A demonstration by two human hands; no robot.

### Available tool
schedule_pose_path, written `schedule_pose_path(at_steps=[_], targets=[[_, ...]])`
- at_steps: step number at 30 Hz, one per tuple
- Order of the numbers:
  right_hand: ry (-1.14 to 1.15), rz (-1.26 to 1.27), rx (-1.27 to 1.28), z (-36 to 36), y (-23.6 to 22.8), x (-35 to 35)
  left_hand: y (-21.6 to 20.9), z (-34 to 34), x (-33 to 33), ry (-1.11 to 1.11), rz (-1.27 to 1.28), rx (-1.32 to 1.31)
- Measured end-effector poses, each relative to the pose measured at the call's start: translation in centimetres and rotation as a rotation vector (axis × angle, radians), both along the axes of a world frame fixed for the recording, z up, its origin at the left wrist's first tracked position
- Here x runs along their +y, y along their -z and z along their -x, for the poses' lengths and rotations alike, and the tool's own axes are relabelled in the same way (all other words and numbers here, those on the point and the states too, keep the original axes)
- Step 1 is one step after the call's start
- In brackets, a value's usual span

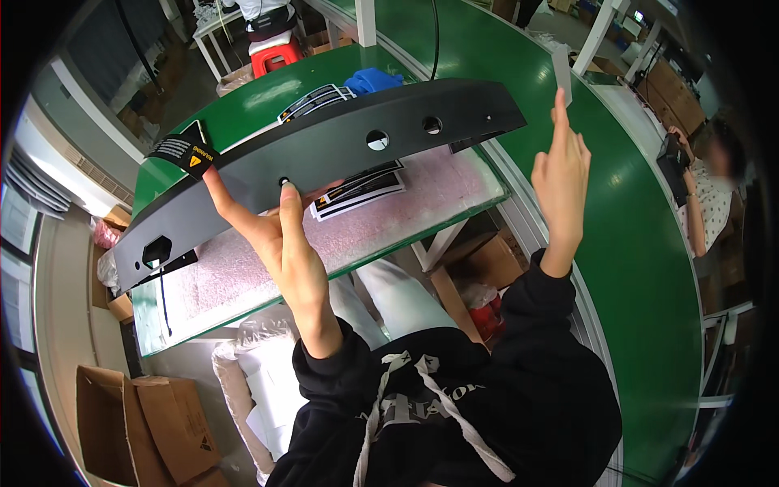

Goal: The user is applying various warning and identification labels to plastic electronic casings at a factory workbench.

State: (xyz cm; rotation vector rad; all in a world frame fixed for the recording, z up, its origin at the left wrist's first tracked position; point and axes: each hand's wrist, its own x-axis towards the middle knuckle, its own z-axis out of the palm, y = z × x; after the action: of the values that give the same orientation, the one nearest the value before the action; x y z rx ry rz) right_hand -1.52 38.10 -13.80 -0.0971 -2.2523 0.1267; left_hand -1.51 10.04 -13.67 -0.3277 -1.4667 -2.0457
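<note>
Seemingly mid-labelling, the long black panel (pixel 324 158) is held up over the green workbench (pixel 268 93), the left hand (pixel 276 231) clamped on its lower edge; the right hand (pixel 561 174) pinches a small grey strip (pixel 562 73), which next needs careful alignment.

Above the bench: a long curved black plastic panel (pixel 324 158) spans it, barring reach from the near side.
Bench top: a pink foam mat (pixel 381 219) shows bare right of the black-and-white label sheets (pixel 357 193).
Right: green conveyor belt (pixel 641 243) lies open.
Floor, left: brown cardboard boxes (pixel 138 422) crowd it.
</note>
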Motion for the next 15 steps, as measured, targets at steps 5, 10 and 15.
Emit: schedule_pose_path(at_steps=[5,10,15], targets=[[0.211,-0.358,0.45,-1.5,-4.4,-2.6,-0.9,-0.3,-0.5,0.179,-0.055,-0.06],[-0.734,-0.12,0.355,1.3,-8.7,-4.5,-0.5,0.3,-0.4,0.209,-0.064,-0.037],[-1.214,0.448,-0.264,3.5,-8.9,-7.9,0.1,-0.6,-0.7,0.105,0.022,-0.079]])
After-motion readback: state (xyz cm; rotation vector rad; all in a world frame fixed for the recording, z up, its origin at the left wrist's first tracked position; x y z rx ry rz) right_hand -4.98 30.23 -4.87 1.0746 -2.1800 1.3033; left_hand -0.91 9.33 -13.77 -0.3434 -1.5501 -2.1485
